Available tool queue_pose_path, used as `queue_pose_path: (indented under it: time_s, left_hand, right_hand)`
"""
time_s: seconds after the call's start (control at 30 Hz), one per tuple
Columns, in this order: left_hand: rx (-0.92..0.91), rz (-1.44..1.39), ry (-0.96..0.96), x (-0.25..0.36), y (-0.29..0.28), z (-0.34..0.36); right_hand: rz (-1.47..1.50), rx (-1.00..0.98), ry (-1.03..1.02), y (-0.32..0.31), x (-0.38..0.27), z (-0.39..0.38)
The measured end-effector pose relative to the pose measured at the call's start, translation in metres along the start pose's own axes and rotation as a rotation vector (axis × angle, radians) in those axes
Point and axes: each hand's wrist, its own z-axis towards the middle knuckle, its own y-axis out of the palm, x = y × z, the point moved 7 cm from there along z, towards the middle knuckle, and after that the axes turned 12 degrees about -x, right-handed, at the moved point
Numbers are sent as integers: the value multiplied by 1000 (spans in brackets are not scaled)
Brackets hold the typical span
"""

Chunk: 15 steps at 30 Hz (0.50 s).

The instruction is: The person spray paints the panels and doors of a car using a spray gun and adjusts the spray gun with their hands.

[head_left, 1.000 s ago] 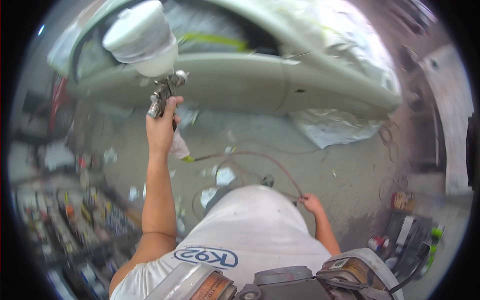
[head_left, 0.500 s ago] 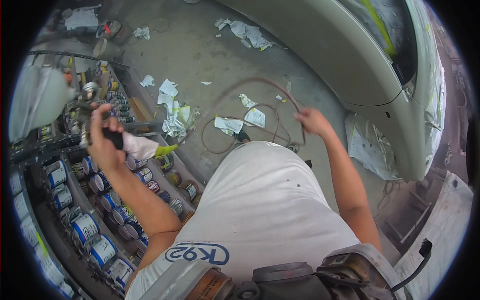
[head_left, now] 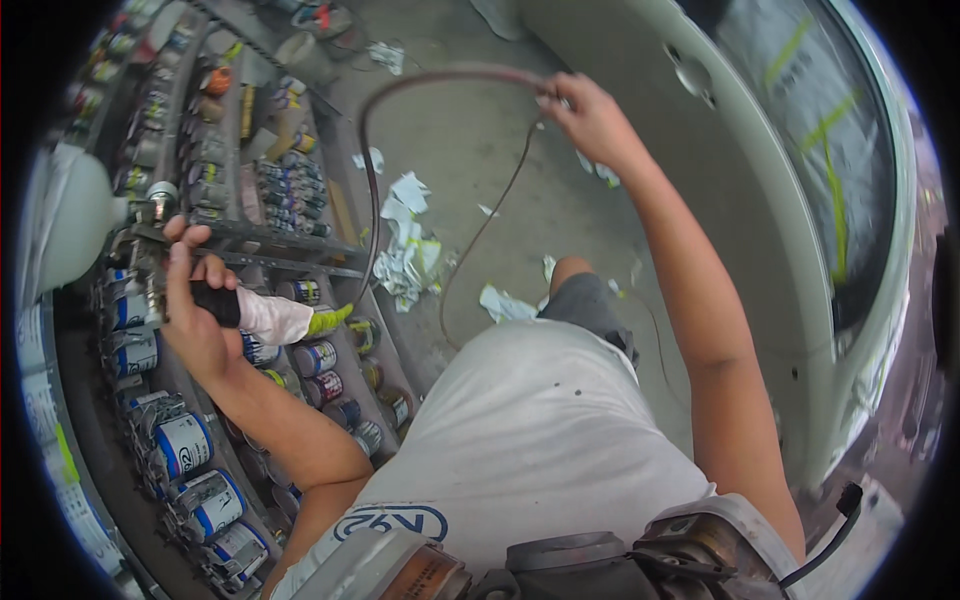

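My left hand (head_left: 205, 300) is closed round the handle of a spray gun (head_left: 155, 245), some fingers up by its trigger. A pale, translucent cup (head_left: 80, 215) sits on the gun's far-left side. White wrapping (head_left: 270, 316) and yellow-green tape (head_left: 328, 319) cover the hose joint below the grip. From there a dark red air hose (head_left: 370, 150) arches up and over to my right hand (head_left: 585, 115), which pinches it beside the car. Past that hand the hose hangs down in a thin loop toward the floor.
Metal shelves (head_left: 300, 262) full of paint cans (head_left: 185, 445) run along my left. A beige car body (head_left: 640, 130), its window (head_left: 800, 150) masked with film and tape, curves along my right. Torn masking paper (head_left: 405, 260) litters the floor. A respirator (head_left: 565, 555) shows at the lower edge.
My right hand has risen and moved forward with the hose, lifting it into a high arch. My view has shifted, and a bent leg now shows. The left hand still grips the spray gun.
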Motion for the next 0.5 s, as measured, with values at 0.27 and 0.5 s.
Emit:
queue_pose_path:
  time_s: [0.27,0.5]
  left_hand:
    - [229,48,-109,-77,9,95]
    - [212,-176,-184,-227,72,247]
  right_hand:
    - [-28,-720,586,212,202,-65]
    - [169,-950,471,189,184,70]
